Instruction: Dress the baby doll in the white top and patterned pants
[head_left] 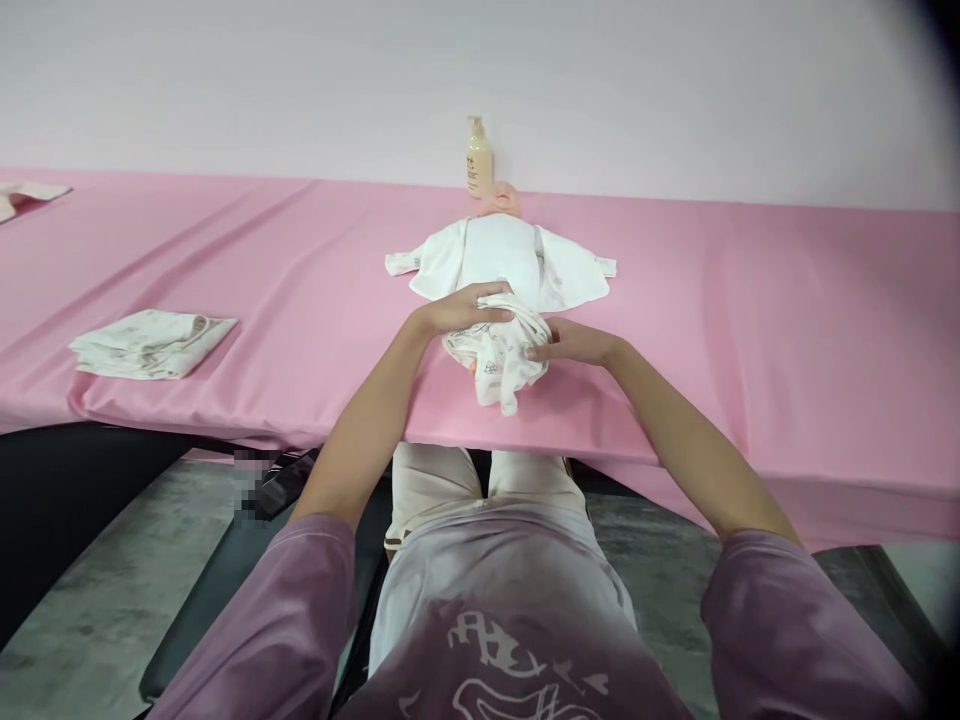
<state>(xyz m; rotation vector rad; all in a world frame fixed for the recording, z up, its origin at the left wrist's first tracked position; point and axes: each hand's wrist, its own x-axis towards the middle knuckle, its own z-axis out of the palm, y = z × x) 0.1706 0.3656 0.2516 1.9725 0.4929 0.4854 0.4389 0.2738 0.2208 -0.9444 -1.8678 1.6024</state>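
Note:
A baby doll [504, 198] lies on its back on the pink-covered table, its head toward the wall. Its torso is dressed in a white baby top [499, 245], with the sleeves spread out to both sides. Bunched over the doll's lower end are white printed baby pants [495, 350], their leg ends hanging toward me. My left hand [476, 307] grips the gathered upper edge of the pants. On the other side my right hand [574, 342] pinches the pants, thumb in front and fingers partly behind the fabric. The doll's legs are mostly hidden; a small skin-coloured bit shows at the left.
A cream pump bottle [478, 160] stands behind the doll's head, by the wall. Folded white printed cloth [154, 343] lies at left on the pink tablecloth [300, 300]. A pale cloth piece [30, 195] is at the far left. A dark stool or bench [217, 600] stands below.

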